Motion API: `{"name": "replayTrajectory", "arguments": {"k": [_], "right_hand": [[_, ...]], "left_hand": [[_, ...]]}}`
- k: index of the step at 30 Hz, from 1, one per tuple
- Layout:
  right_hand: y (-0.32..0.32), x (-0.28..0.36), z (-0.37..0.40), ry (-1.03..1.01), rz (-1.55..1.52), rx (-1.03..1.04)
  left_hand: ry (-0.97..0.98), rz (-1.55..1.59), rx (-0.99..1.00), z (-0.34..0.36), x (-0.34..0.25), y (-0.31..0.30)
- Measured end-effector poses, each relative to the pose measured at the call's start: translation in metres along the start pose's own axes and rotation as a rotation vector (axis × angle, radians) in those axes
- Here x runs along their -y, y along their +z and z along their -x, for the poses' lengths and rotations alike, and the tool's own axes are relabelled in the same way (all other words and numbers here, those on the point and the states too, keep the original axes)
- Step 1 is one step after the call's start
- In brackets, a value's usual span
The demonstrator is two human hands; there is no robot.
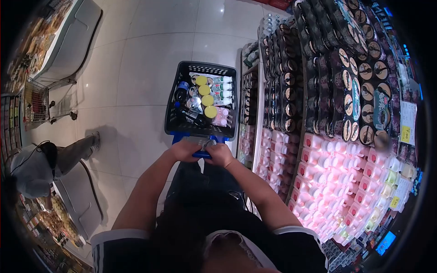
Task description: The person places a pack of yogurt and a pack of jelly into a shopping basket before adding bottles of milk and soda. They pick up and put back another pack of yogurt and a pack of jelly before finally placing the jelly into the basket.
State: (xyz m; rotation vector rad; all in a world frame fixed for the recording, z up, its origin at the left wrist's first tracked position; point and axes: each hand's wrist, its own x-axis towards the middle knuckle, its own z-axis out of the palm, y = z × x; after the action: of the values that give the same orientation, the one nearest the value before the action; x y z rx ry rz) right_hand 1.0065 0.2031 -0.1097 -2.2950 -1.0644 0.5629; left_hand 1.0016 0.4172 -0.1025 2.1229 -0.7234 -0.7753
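In front of me is a dark grey plastic shopping cart basket with slotted walls and a blue handle. My left hand is closed on the handle's left side, and my right hand grips its right side. Several yellow-lidded containers run in a line down the basket's middle. White bottles with green labels lie to their right, above a pink pack. Dark bottles fill the left and near part. Some of the basket's contents are too small to make out.
A tall shelf of pink bottle packs and dark packs of round-lidded containers rises close on my right. Tiled floor stretches ahead. To the left are display counters, a metal trolley and another person.
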Motion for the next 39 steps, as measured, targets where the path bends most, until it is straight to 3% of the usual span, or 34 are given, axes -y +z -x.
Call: {"name": "replayTrajectory", "arguments": {"k": [2, 5, 6, 8, 10, 12, 15, 16, 18, 19, 20, 21, 22, 24, 26, 29, 30, 31, 32, 33, 34, 35, 37, 39], "right_hand": [[-0.008, -0.009, -0.011, 0.007, -0.069, 0.017], [-0.038, -0.01, -0.033, 0.155, -0.321, 0.378], [-0.03, -0.02, -0.038, 0.164, -0.334, 0.38], [-0.008, -0.052, -0.054, 0.257, -0.711, 0.54], [-0.033, -0.069, -0.087, 0.43, -0.815, 0.654], [-0.037, -0.078, -0.11, 0.239, -0.368, 0.468], [-0.007, -0.102, -0.123, 0.054, -0.372, 0.307], [-0.005, -0.109, -0.128, 0.058, -0.386, 0.296], [0.001, -0.116, -0.121, 0.062, -0.534, 0.542], [0.001, -0.124, -0.126, 0.316, -0.732, 0.514], [-0.002, -0.131, -0.126, 0.452, -0.736, 0.295], [0.011, -0.146, -0.124, 0.46, -0.5, 0.026], [0.011, -0.156, -0.13, 0.753, -0.271, -0.034], [0.021, -0.158, -0.13, 0.8, -0.352, -0.031], [0.048, -0.153, -0.122, 0.727, -0.634, 0.108], [-0.005, -0.094, -0.119, 0.487, -0.726, 0.487], [-0.019, -0.077, -0.113, 0.371, -0.74, 0.644], [-0.044, -0.061, -0.112, 0.538, -0.791, 0.906], [-0.063, -0.046, -0.107, 0.645, -0.79, 0.914], [-0.056, -0.045, -0.095, 0.653, -0.833, 0.709], [-0.072, -0.042, -0.095, 0.816, -0.961, 0.708], [-0.057, -0.053, -0.079, 0.609, -0.701, 0.417], [-0.075, -0.041, -0.081, 0.684, -0.507, 0.333], [-0.082, -0.042, -0.092, 0.639, -0.325, 0.281]], "left_hand": [[0.024, 0.006, -0.015, -0.008, 0.005, -0.012], [-0.051, 0.038, 0.004, -0.012, -0.001, -0.025], [-0.071, 0.038, 0.022, -0.016, -0.002, -0.032], [-0.093, 0.027, 0.03, -0.025, 0.0, -0.041], [-0.169, 0.084, 0.023, -0.03, 0.002, -0.046], [-0.194, 0.056, 0.024, -0.034, 0.004, -0.051], [-0.252, 0.059, 0.038, -0.037, 0.008, -0.053], [-0.254, 0.051, 0.054, -0.037, 0.013, -0.052], [-0.088, 0.17, -0.125, -0.029, 0.013, -0.038], [0.048, 0.091, -0.024, -0.028, 0.016, -0.038], [0.045, 0.091, -0.02, -0.029, 0.015, -0.039], [0.023, 0.097, 0.016, -0.03, 0.012, -0.037], [-0.001, 0.1, 0.063, -0.027, 0.014, -0.042], [0.016, 0.106, 0.074, -0.027, 0.016, -0.039], [-0.002, 0.123, 0.09, -0.029, 0.016, -0.041], [-0.07, 0.109, 0.18, -0.041, 0.029, -0.039], [-0.114, 0.08, 0.292, -0.047, 0.022, -0.053], [-0.069, 0.118, 0.254, -0.049, 0.025, -0.052], [-0.031, 0.091, 0.238, -0.057, 0.026, -0.061], [-0.018, 0.095, 0.275, -0.065, 0.028, -0.071], [-0.012, 0.101, 0.317, -0.07, 0.031, -0.079], [0.006, 0.072, 0.308, -0.077, 0.039, -0.079], [0.177, 0.128, 0.206, -0.091, 0.057, -0.075], [0.151, 0.098, 0.212, -0.099, 0.062, -0.087]]}}
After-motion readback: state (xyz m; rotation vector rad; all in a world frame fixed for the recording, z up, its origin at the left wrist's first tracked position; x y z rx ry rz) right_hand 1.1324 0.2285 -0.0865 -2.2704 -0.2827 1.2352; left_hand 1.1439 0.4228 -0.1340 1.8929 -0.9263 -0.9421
